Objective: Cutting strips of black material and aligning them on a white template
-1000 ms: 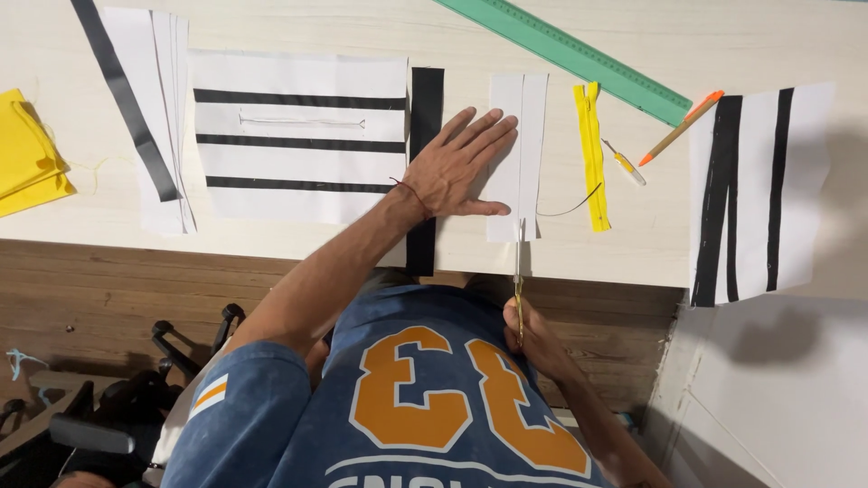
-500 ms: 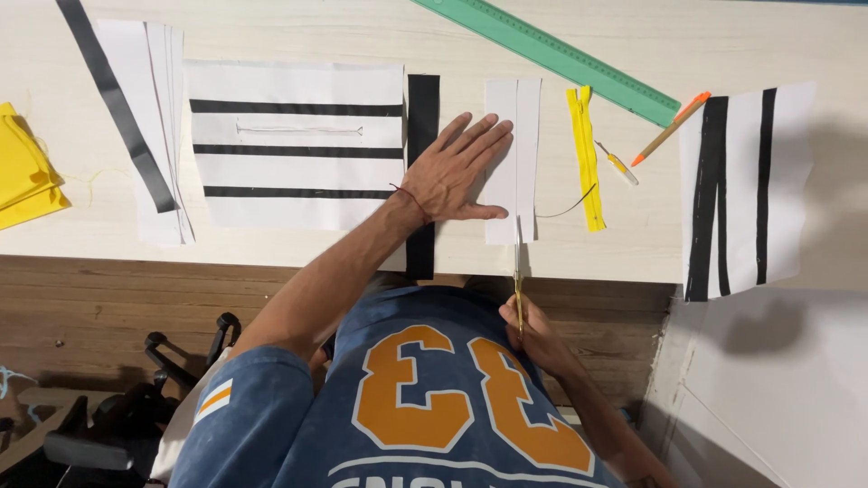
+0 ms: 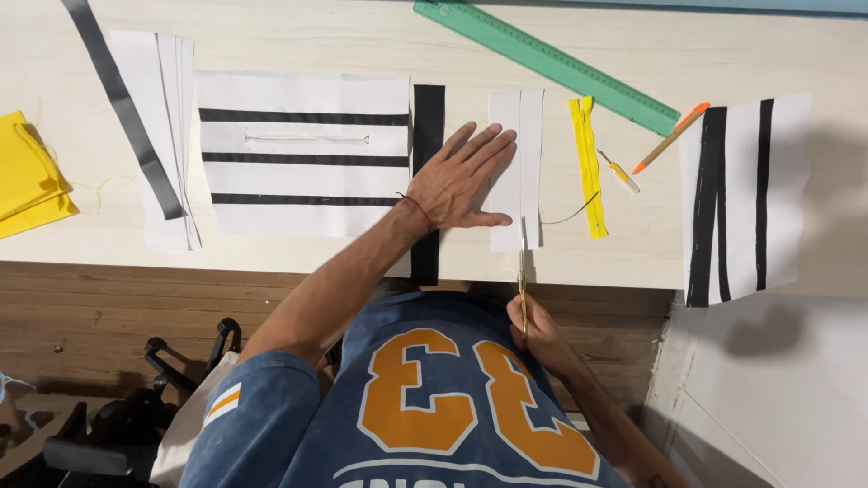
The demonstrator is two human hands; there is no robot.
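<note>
My left hand point(image 3: 461, 181) lies flat, fingers spread, on the table, pressing the left edge of a narrow white fabric strip point(image 3: 520, 136) and overlapping a black strip point(image 3: 428, 113). My right hand point(image 3: 542, 330), below the table edge, grips slim scissors point(image 3: 523, 271). Their blades point up and reach the strip's lower edge, close to my left thumb. A yellow zipper point(image 3: 588, 167) lies just right of the strip, with a dark thread curving between them.
A white panel with black stripes point(image 3: 303, 154) lies left of my hand. Another striped piece point(image 3: 741, 199) overhangs the table's right end. A green ruler point(image 3: 542, 61), orange pen point(image 3: 671, 137) and small white tool point(image 3: 620, 172) sit at the upper right. Yellow fabric point(image 3: 27, 176) and white strips point(image 3: 154, 136) are at the left.
Both hands stay almost where they were, the scissors still at the strip's lower edge. The view has drifted slightly.
</note>
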